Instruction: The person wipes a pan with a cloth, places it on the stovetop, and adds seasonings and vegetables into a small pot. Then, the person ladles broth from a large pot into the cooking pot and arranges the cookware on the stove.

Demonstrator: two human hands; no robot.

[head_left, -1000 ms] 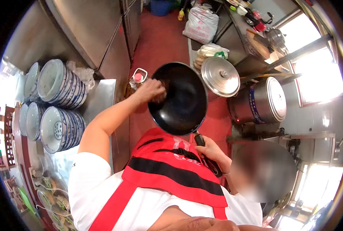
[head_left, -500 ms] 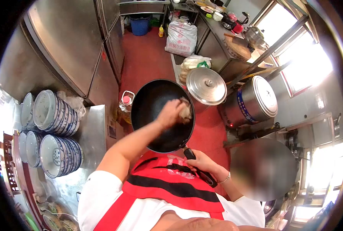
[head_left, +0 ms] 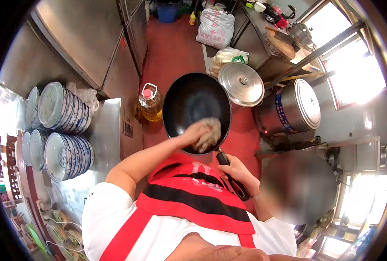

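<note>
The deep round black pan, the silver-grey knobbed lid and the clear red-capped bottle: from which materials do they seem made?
The pan looks like dark-coated or seasoned metal, smooth, with soft highlights; which metal is unclear. The lid seems polished steel, perhaps aluminium, by its grey shine. The bottle is probably glossy plastic: amber liquid shows through, though glass is possible.

The wok [head_left: 195,98] is black, the cloth [head_left: 211,135] greyish beige. The red apron [head_left: 169,209] has black bands and white lettering; the floor [head_left: 171,48] is red, and blue patterns mark the white bowls [head_left: 56,157].
</note>
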